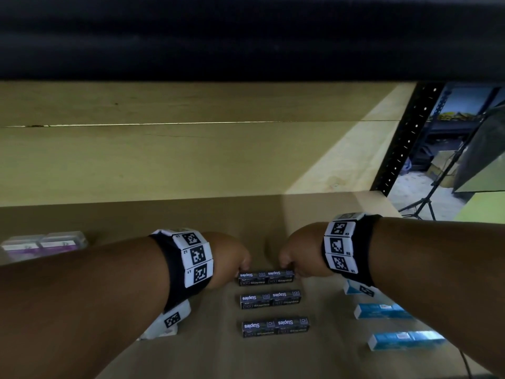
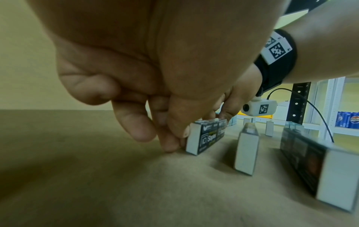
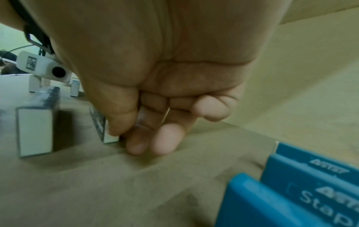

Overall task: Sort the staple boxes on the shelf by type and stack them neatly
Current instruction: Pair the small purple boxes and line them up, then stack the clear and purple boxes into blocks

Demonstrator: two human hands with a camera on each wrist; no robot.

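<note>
Three rows of black staple boxes lie on the brown shelf (image 1: 213, 351), each row two boxes end to end. My left hand (image 1: 241, 269) pinches the left end of the far row (image 1: 266, 277) and my right hand (image 1: 287, 266) pinches its right end. In the left wrist view, thumb and fingers of the left hand (image 2: 180, 141) clamp the far row's white end (image 2: 205, 136) on the shelf. The right hand (image 3: 124, 138) holds the other end (image 3: 101, 122) the same way. The middle row (image 1: 270, 298) and near row (image 1: 276, 326) lie untouched.
Blue staple boxes (image 1: 382, 310) lie in a column at the right, one partly under my right wrist. Purple boxes (image 1: 43, 243) sit at the far left by the back wall. A black shelf upright (image 1: 404, 138) stands at the right, and a dark shelf hangs overhead.
</note>
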